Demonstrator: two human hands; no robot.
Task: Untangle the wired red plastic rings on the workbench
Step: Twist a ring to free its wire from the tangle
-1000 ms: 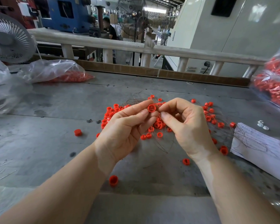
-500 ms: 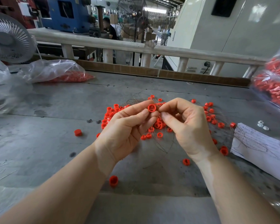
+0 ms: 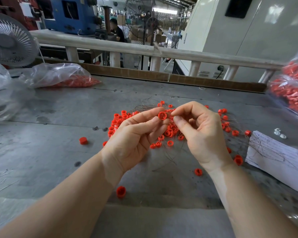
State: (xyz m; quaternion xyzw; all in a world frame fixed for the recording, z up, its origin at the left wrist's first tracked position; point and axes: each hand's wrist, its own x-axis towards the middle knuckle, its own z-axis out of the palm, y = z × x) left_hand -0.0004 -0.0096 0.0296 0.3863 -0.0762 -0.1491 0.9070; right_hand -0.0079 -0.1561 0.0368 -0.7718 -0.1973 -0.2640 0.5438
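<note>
Where the two hands met tip to tip a second ago, a small gap has opened between them: the left hand (image 3: 134, 134) keeps one ring (image 3: 162, 115) pinched between thumb and forefinger, and the right hand (image 3: 199, 133) has drawn a little to the right of it, its thumb and forefinger pressed together on what looks like a wire too fine to see clearly. I judge this to mean one strand is being drawn out of that ring, so a single ring is near free while most of the work remains.

The ring is held just above the pile (image 3: 169, 131), which lies on the bench (image 3: 58, 160) in a loop of thin wires. Loose rings lie around the pile: one to its left (image 3: 83, 140), two nearer the person.

Room is best left of the pile and nearer the person, where the bench shows only a few stray rings. Right of the pile, a paper sheet (image 3: 279, 157) with wire ends lying on it sits close, and a bag of red parts (image 3: 291, 93) beyond it narrows any outward pull. Behind the pile the bench ends at a board (image 3: 127, 73) under a rail.
</note>
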